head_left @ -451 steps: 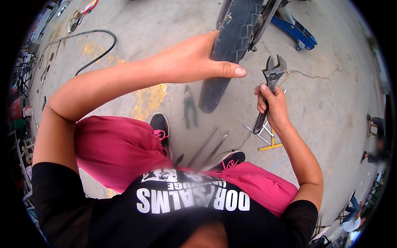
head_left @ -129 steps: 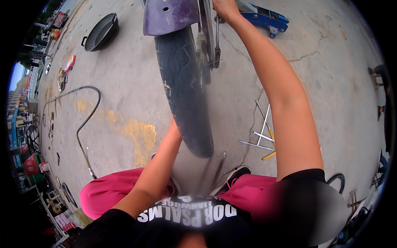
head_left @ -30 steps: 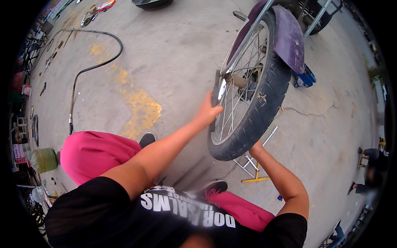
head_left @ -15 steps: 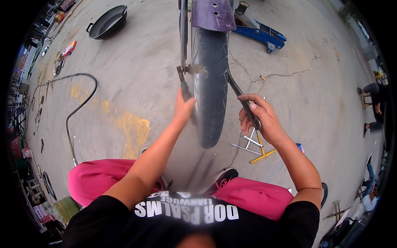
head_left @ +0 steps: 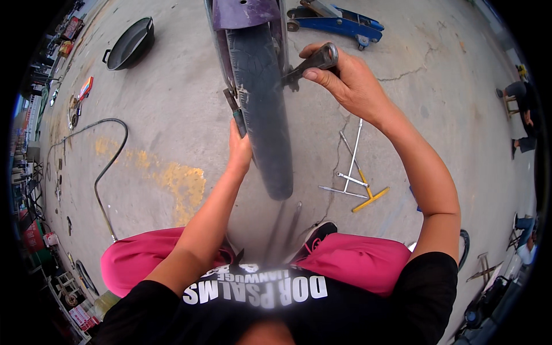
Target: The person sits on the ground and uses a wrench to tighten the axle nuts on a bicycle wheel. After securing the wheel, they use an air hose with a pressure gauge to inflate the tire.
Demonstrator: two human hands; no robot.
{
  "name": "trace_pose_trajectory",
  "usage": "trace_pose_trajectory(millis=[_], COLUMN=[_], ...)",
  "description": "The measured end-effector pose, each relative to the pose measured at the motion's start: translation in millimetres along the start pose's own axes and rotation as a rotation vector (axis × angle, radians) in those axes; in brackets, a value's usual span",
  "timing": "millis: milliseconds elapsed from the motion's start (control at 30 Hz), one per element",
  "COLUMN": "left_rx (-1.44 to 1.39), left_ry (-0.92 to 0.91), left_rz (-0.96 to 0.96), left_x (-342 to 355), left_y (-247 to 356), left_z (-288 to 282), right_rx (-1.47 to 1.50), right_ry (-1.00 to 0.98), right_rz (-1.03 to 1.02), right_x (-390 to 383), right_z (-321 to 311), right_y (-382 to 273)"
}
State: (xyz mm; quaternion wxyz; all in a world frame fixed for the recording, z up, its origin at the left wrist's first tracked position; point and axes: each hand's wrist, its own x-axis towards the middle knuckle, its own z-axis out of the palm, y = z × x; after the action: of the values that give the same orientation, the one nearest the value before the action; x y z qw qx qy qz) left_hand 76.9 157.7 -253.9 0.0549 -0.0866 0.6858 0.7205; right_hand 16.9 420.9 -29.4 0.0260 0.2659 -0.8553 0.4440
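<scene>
Upright in front of me stands a dark tyre (head_left: 265, 138) under a purple mudguard (head_left: 241, 12). My left hand (head_left: 240, 144) grips green-handled pliers (head_left: 233, 104) at the wheel's left side, their head by the hub fitting; the fingers are partly hidden behind the tyre. My right hand (head_left: 351, 86) is closed on a dark adjustable wrench (head_left: 306, 68), held at an angle with its handle end raised and its head against the right side of the hub. The nut or axle there is mostly hidden.
A blue floor jack (head_left: 345, 26) is beyond the wheel. A black pan (head_left: 129, 46), a hose (head_left: 109, 164) and loose tools lie leftward. T-handle wrenches (head_left: 368, 198) lie on the concrete right of the tyre. People (head_left: 523, 118) sit at the far right.
My right hand has swung upward with the wrench, raising its handle end. The left hand stays at the wheel's left side with the pliers. The view has shifted slightly.
</scene>
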Motion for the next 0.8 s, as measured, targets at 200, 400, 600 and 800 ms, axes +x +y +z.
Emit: trace_pose_trajectory(millis=[200,400,600,800], left_rx=[0.068,0.249,0.274,0.245], left_ry=[0.06,0.096,0.13,0.045], left_rz=[0.03,-0.054,-0.033,-0.103], left_x=[-3,-8,-12,-13], left_y=[26,35,35,52], left_z=[13,12,12,10], right_rx=[0.133,-0.08,-0.057,-0.013], right_ry=[0.188,0.333,0.357,0.346], right_rz=[0.034,0.047,0.212,0.379], right_x=[59,115,164,178], right_z=[7,15,28,44], right_y=[34,69,125,185])
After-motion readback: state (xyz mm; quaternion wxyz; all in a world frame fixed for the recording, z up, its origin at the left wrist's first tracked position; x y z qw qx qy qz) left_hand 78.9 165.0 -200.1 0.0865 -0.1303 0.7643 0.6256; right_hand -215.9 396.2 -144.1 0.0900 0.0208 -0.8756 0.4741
